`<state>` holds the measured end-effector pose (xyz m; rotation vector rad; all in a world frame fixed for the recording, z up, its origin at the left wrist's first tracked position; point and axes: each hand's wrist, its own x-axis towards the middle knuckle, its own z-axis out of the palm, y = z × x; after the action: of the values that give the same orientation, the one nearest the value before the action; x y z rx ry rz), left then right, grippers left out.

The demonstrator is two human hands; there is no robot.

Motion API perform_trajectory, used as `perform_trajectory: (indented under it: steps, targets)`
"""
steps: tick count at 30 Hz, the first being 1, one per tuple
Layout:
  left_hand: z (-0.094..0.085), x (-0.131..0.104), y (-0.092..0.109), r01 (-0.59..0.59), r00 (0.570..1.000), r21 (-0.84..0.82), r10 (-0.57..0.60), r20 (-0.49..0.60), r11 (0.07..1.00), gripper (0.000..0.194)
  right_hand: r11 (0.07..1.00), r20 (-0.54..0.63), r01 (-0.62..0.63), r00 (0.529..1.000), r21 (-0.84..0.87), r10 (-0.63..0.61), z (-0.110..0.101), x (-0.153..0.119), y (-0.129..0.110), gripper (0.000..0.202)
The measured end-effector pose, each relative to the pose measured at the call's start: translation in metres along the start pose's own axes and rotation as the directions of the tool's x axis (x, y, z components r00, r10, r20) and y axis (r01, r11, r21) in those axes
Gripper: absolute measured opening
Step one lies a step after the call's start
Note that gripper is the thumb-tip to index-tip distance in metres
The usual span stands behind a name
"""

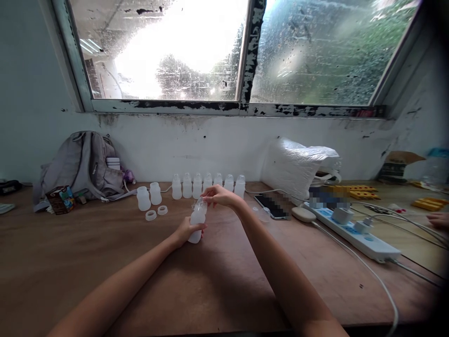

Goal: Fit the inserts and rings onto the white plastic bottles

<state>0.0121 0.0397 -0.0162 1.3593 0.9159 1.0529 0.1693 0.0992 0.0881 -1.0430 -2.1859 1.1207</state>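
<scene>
My left hand is wrapped round the body of a frosted white baby bottle, which leans slightly to the right just above or on the tabletop. The fingers of my right hand pinch the top of its clear cap, which sits at the bottle's mouth; whether it is fully seated cannot be made out. Behind stands a row of several capped bottles. To the left are two uncapped bottles, with two white rings lying in front. Small clear caps lie right of my right forearm.
A phone, a round white pad and a power strip with cables lie to the right. A silvery bag leans on the wall; a grey backpack and small box are left. Another person's hand shows far right.
</scene>
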Motion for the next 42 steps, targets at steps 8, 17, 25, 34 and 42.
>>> perform_trajectory:
  steps: [8,17,25,34,42]
  targets:
    - [-0.001,-0.002,-0.001,0.004,1.000,0.029,-0.004,-0.018,1.000,0.029,0.999,0.088,-0.027,0.996,-0.026,0.029,-0.008,-0.002,-0.010,0.026]
    - [0.009,-0.003,0.007,-0.173,0.985,0.312,0.156,0.077,0.934,0.023,0.988,0.154,-0.137,0.977,-0.077,0.148,-0.003,-0.004,-0.022,0.054]
    - [0.007,-0.004,0.004,-0.183,0.983,0.350,0.164,0.084,0.919,0.023,0.983,0.181,-0.141,0.970,-0.114,0.160,0.026,-0.006,-0.021,0.047]
    - [0.004,-0.003,0.001,-0.168,0.984,0.343,0.138,0.112,0.924,0.025,0.971,0.116,-0.230,0.965,-0.064,0.236,0.033,-0.009,-0.016,0.032]
    - [0.005,-0.004,0.002,-0.159,0.987,0.416,0.142,0.073,0.895,0.027,0.961,0.166,-0.277,0.949,0.026,0.269,0.032,-0.010,-0.018,0.028]
